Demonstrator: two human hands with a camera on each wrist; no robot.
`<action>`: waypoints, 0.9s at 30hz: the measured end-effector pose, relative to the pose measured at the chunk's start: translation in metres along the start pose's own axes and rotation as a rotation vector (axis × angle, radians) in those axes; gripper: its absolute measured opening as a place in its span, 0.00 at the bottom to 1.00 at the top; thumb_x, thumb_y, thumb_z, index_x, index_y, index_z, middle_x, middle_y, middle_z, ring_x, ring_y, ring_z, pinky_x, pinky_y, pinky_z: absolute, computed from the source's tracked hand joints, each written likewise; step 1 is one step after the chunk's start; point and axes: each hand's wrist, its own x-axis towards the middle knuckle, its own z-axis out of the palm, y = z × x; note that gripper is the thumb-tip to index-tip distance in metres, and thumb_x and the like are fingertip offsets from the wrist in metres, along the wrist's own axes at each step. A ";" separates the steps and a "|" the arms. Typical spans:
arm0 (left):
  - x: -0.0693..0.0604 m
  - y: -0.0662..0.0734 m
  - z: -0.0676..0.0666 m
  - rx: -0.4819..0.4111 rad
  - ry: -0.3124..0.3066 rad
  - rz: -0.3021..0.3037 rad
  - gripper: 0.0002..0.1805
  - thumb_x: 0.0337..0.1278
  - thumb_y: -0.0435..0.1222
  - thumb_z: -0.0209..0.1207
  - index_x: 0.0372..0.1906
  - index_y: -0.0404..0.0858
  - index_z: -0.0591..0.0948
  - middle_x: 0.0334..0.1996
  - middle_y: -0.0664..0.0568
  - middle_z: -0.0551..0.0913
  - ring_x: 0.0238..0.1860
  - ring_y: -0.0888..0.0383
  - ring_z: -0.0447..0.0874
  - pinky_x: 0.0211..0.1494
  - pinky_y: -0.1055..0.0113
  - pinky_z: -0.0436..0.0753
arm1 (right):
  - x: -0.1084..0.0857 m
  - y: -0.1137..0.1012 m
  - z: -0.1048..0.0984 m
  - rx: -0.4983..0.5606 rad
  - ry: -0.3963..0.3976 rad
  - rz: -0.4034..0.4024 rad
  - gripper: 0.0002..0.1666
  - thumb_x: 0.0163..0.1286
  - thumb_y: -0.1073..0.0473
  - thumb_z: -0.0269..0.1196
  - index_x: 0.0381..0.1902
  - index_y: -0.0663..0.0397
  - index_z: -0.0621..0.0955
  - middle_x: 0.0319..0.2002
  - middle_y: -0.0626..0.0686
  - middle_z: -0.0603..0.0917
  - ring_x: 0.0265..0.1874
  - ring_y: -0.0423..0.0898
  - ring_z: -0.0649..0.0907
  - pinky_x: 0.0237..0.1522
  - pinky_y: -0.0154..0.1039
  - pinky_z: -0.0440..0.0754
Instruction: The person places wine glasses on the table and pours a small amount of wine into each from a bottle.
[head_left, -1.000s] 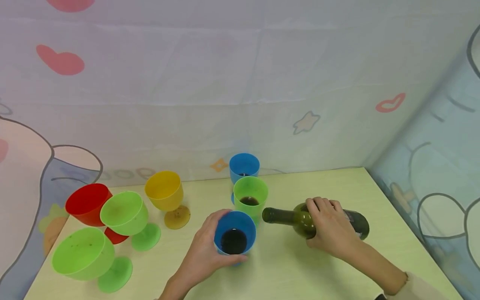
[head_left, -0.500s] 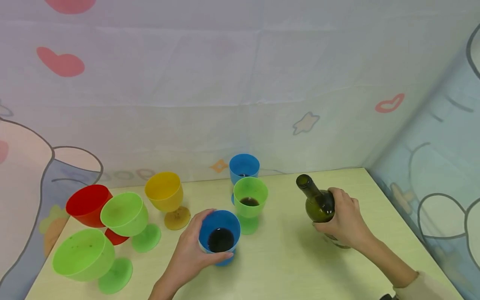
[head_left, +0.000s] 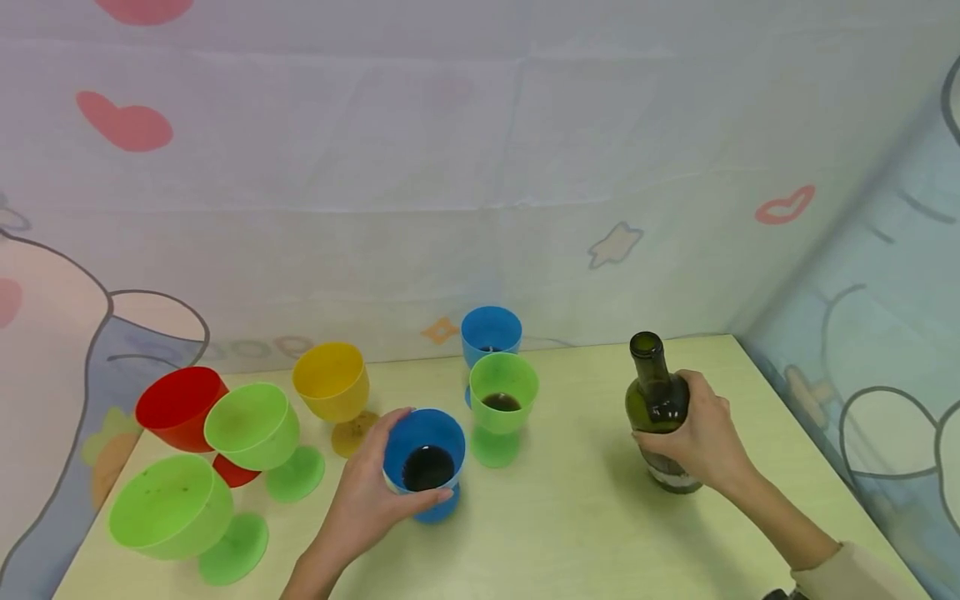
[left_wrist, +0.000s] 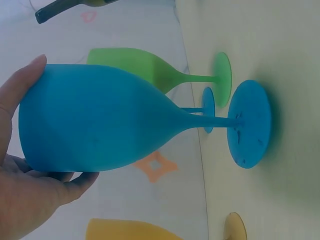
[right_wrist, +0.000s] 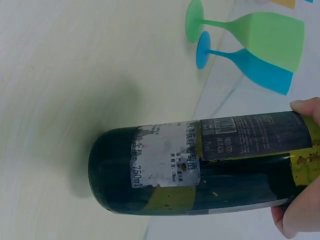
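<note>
My left hand (head_left: 367,492) grips the bowl of a blue wine goblet (left_wrist: 95,120), thumb on the near side and fingers on the far side. Dark liquid lies in the goblet, which stands upright; whether its foot touches the table, I cannot tell. On the right, my right hand (head_left: 703,432) holds a green glass wine bottle (head_left: 660,408) round its body, neck up. Worn labels show on the bottle (right_wrist: 200,165) in the right wrist view; whether its bottom touches the table is unclear. Between the hands stand a green goblet (head_left: 498,417) and another blue goblet (head_left: 491,329), both with dark liquid.
At the left stand a yellow goblet (head_left: 333,383), a red goblet (head_left: 176,408) and two green goblets, one behind (head_left: 255,429) and one in front (head_left: 168,508). A printed cloth (head_left: 420,167) hangs behind the pale table (head_left: 555,533).
The bottle has gone from lying sideways to upright, moving right with my right hand. My left hand has shifted left with the blue goblet, away from the green one.
</note>
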 end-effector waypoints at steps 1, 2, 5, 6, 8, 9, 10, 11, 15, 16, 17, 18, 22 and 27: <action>0.001 0.000 0.000 -0.001 0.001 -0.003 0.49 0.32 0.48 0.73 0.64 0.42 0.62 0.61 0.48 0.65 0.58 0.45 0.64 0.53 0.45 0.71 | 0.000 0.000 0.000 0.000 0.001 0.004 0.47 0.41 0.59 0.74 0.53 0.74 0.62 0.41 0.68 0.75 0.38 0.63 0.75 0.43 0.56 0.64; 0.001 -0.001 0.000 -0.004 0.002 -0.004 0.49 0.32 0.48 0.73 0.64 0.42 0.62 0.61 0.48 0.65 0.58 0.45 0.64 0.53 0.44 0.71 | 0.000 0.001 0.000 0.002 0.002 0.007 0.47 0.41 0.59 0.74 0.53 0.74 0.62 0.41 0.68 0.75 0.38 0.64 0.75 0.42 0.56 0.66; 0.003 -0.002 0.000 -0.008 0.005 -0.010 0.49 0.32 0.49 0.73 0.64 0.41 0.61 0.62 0.47 0.64 0.59 0.45 0.63 0.54 0.43 0.70 | -0.001 0.002 -0.001 0.005 0.003 0.015 0.47 0.42 0.58 0.74 0.53 0.75 0.62 0.41 0.69 0.75 0.38 0.64 0.77 0.39 0.58 0.70; 0.004 -0.003 0.000 -0.010 0.006 -0.011 0.49 0.32 0.49 0.73 0.64 0.41 0.61 0.62 0.47 0.64 0.60 0.45 0.62 0.55 0.43 0.69 | -0.001 0.002 -0.001 0.005 0.002 0.018 0.47 0.42 0.58 0.74 0.53 0.75 0.62 0.42 0.69 0.75 0.38 0.64 0.77 0.37 0.58 0.72; 0.006 -0.003 0.000 -0.014 0.008 -0.009 0.49 0.33 0.49 0.72 0.64 0.40 0.61 0.62 0.46 0.64 0.60 0.45 0.62 0.55 0.43 0.69 | -0.002 0.003 -0.001 0.007 0.000 0.027 0.47 0.42 0.58 0.74 0.53 0.75 0.62 0.42 0.69 0.75 0.38 0.64 0.77 0.35 0.58 0.74; 0.007 -0.004 0.000 -0.015 0.010 -0.011 0.49 0.33 0.49 0.72 0.64 0.40 0.61 0.62 0.46 0.64 0.60 0.45 0.62 0.55 0.43 0.69 | -0.002 0.004 -0.001 0.007 -0.001 0.031 0.48 0.42 0.58 0.74 0.54 0.75 0.62 0.42 0.70 0.75 0.37 0.64 0.77 0.35 0.57 0.75; 0.007 -0.004 0.001 -0.017 0.012 -0.011 0.49 0.33 0.48 0.72 0.64 0.40 0.61 0.62 0.45 0.64 0.60 0.45 0.62 0.55 0.43 0.68 | -0.002 0.004 -0.001 0.011 -0.004 0.035 0.48 0.42 0.58 0.74 0.54 0.75 0.61 0.42 0.70 0.75 0.37 0.64 0.78 0.34 0.56 0.76; 0.008 -0.004 0.001 -0.019 0.013 -0.014 0.49 0.33 0.48 0.72 0.64 0.40 0.61 0.62 0.45 0.64 0.60 0.45 0.62 0.55 0.43 0.68 | -0.001 0.005 -0.001 0.012 -0.006 0.038 0.48 0.43 0.58 0.74 0.54 0.75 0.61 0.41 0.70 0.75 0.37 0.64 0.78 0.34 0.56 0.77; 0.012 -0.007 0.002 -0.025 0.018 -0.019 0.50 0.33 0.49 0.72 0.65 0.39 0.60 0.63 0.44 0.63 0.61 0.45 0.61 0.56 0.43 0.68 | -0.001 0.007 -0.003 0.016 -0.018 0.051 0.49 0.43 0.58 0.74 0.55 0.76 0.60 0.41 0.71 0.75 0.37 0.64 0.78 0.33 0.55 0.78; 0.013 -0.009 0.002 -0.026 0.020 -0.017 0.50 0.33 0.49 0.72 0.65 0.39 0.60 0.63 0.44 0.63 0.61 0.45 0.61 0.56 0.43 0.67 | -0.001 0.007 -0.004 0.015 -0.021 0.053 0.49 0.44 0.58 0.74 0.55 0.76 0.60 0.41 0.72 0.75 0.37 0.65 0.78 0.34 0.56 0.78; 0.014 -0.010 0.003 -0.025 0.021 -0.014 0.50 0.33 0.49 0.72 0.65 0.39 0.60 0.63 0.44 0.63 0.60 0.45 0.61 0.56 0.43 0.67 | -0.001 0.008 -0.005 0.012 -0.023 0.056 0.49 0.44 0.58 0.74 0.55 0.76 0.60 0.42 0.72 0.74 0.38 0.65 0.78 0.34 0.56 0.77; 0.015 -0.011 0.003 -0.025 0.024 -0.011 0.50 0.34 0.49 0.72 0.65 0.39 0.60 0.63 0.44 0.63 0.60 0.45 0.61 0.56 0.43 0.67 | -0.001 0.008 -0.005 0.009 -0.026 0.059 0.49 0.44 0.58 0.74 0.55 0.76 0.59 0.42 0.72 0.74 0.38 0.65 0.78 0.35 0.56 0.77; 0.020 -0.014 0.004 -0.031 0.028 -0.016 0.51 0.34 0.48 0.72 0.65 0.38 0.59 0.63 0.43 0.62 0.60 0.45 0.61 0.56 0.43 0.68 | -0.001 0.009 -0.007 0.002 -0.033 0.062 0.49 0.44 0.57 0.73 0.55 0.76 0.59 0.43 0.71 0.73 0.40 0.65 0.77 0.37 0.58 0.76; 0.027 -0.017 0.005 -0.033 0.018 -0.036 0.51 0.35 0.48 0.72 0.66 0.38 0.58 0.63 0.43 0.61 0.60 0.44 0.61 0.56 0.43 0.68 | -0.001 0.010 -0.008 -0.002 -0.040 0.063 0.49 0.45 0.57 0.73 0.55 0.76 0.59 0.44 0.71 0.72 0.41 0.66 0.75 0.39 0.59 0.74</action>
